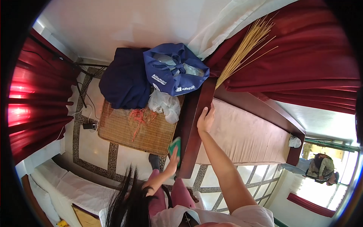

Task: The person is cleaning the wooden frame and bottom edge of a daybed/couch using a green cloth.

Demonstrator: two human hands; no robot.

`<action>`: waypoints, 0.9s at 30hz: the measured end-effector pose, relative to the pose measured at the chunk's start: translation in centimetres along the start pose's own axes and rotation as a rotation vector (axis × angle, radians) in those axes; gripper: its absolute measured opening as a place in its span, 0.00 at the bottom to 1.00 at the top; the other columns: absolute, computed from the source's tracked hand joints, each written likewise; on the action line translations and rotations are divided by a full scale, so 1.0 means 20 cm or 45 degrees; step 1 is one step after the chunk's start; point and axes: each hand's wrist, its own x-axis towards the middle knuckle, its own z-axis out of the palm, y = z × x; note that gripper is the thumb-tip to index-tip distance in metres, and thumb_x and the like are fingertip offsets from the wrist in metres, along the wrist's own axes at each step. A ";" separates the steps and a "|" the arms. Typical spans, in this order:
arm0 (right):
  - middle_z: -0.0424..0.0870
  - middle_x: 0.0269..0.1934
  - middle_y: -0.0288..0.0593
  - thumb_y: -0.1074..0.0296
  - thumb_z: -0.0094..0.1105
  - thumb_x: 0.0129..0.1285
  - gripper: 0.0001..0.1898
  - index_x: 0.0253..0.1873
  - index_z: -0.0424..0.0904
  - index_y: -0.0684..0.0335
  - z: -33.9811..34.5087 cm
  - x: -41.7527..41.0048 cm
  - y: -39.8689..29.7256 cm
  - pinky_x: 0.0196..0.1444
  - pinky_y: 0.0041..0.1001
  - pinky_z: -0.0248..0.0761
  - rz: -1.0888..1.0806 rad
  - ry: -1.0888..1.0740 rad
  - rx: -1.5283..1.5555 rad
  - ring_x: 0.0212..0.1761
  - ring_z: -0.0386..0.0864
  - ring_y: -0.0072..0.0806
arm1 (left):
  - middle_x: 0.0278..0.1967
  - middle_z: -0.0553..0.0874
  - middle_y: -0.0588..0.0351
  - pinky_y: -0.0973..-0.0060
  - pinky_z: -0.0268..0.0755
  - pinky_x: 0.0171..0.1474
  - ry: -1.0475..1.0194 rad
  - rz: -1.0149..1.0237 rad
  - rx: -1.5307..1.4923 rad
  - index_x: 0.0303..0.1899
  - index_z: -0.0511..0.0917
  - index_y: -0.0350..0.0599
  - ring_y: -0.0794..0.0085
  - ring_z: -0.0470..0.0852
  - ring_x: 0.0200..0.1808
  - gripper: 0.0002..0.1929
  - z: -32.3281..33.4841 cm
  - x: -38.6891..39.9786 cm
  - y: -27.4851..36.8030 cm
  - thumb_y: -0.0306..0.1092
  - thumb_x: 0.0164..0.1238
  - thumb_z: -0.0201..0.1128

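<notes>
My left hand [172, 164] holds a green cloth [175, 146] against the outer side of a dark red-brown wooden bed end board [195, 127]. Its fingers lie fairly straight over the cloth, part of which they hide. Farther along the same board, my right hand [206, 119] rests on the edge at the mattress side, thumb apart from the fingers. A mattress with a pale pink cover [244, 136] lies beyond the board. Left of the board stands a woven rattan hamper [122, 127], with its near corner close to the green cloth.
On the hamper sit dark blue fabric [124, 79], a tied blue bag [175, 68] bearing writing, a white plastic bag [164, 105] and tangled orange string [137, 116]. A stick broom [246, 45] leans by red curtains [306, 51]. A black charger [89, 126] with cables lies left.
</notes>
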 end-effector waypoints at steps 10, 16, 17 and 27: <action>0.69 0.67 0.65 0.60 0.46 0.76 0.26 0.69 0.62 0.73 -0.02 0.02 0.02 0.70 0.44 0.63 -0.021 0.013 -0.036 0.69 0.67 0.60 | 0.81 0.42 0.48 0.62 0.30 0.80 0.029 0.176 0.069 0.79 0.40 0.42 0.56 0.37 0.82 0.38 0.00 0.51 0.32 0.54 0.81 0.42; 0.69 0.68 0.65 0.58 0.46 0.76 0.27 0.69 0.62 0.73 0.00 0.00 -0.03 0.69 0.45 0.63 -0.008 0.001 -0.006 0.69 0.67 0.60 | 0.81 0.44 0.49 0.64 0.32 0.80 0.126 0.286 0.050 0.79 0.43 0.41 0.58 0.40 0.82 0.35 -0.03 0.71 0.33 0.45 0.81 0.45; 0.69 0.68 0.65 0.58 0.46 0.76 0.27 0.69 0.62 0.73 -0.01 0.00 -0.03 0.69 0.45 0.63 0.004 0.001 -0.019 0.69 0.67 0.60 | 0.81 0.44 0.49 0.64 0.33 0.80 0.128 0.268 0.036 0.79 0.43 0.42 0.58 0.40 0.82 0.35 -0.01 0.62 0.29 0.44 0.80 0.45; 0.69 0.67 0.65 0.58 0.46 0.76 0.27 0.70 0.61 0.73 -0.03 0.01 0.02 0.69 0.45 0.63 -0.030 0.029 -0.034 0.69 0.67 0.60 | 0.80 0.44 0.43 0.60 0.30 0.79 0.082 0.016 0.015 0.78 0.40 0.36 0.52 0.38 0.81 0.36 0.12 -0.27 0.20 0.46 0.81 0.43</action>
